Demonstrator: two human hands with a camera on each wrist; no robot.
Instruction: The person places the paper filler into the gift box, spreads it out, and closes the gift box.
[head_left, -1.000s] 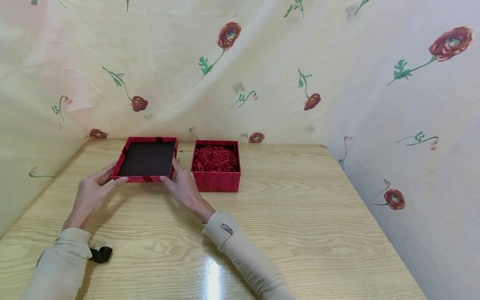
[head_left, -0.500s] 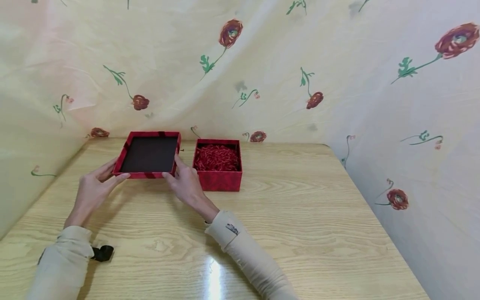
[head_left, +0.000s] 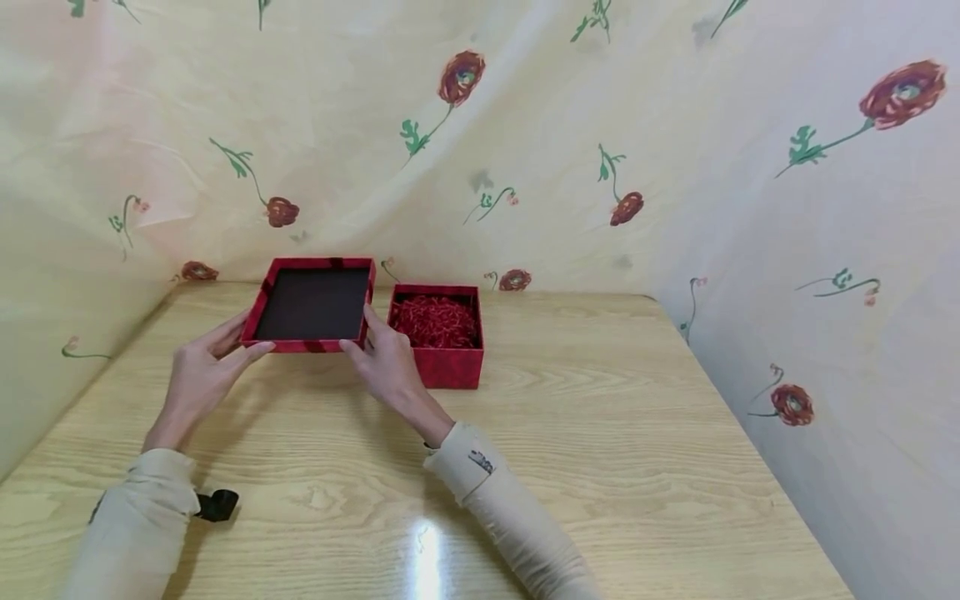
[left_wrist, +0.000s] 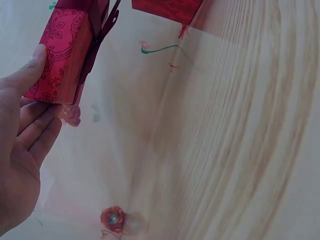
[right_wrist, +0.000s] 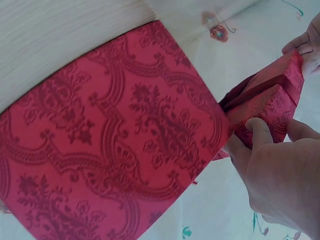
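A red patterned box lid (head_left: pixel 318 304) is held up off the table, its black inside facing the head camera. My left hand (head_left: pixel 204 371) grips its near left corner, thumb on the front rim and fingers beneath. At the near right corner, my right hand (head_left: pixel 390 367) pinches the lid the same way. Just right of that hand stands the red box (head_left: pixel 453 368), uncovered and filled with red shredded paper (head_left: pixel 433 322). A dark red ribbon (right_wrist: pixel 272 84) crosses the lid's outside in the right wrist view. The patterned box wall (right_wrist: pixel 115 135) fills much of that view.
The wood-grain table (head_left: pixel 600 433) runs back to a flower-printed cloth (head_left: pixel 352 150), which also hangs at both sides. A black object (head_left: pixel 218 505) juts from beside the left sleeve.
Both hands have carried the lid to the right and slightly upward, closer to the box. The box has stayed in place while the head view shifts slightly.
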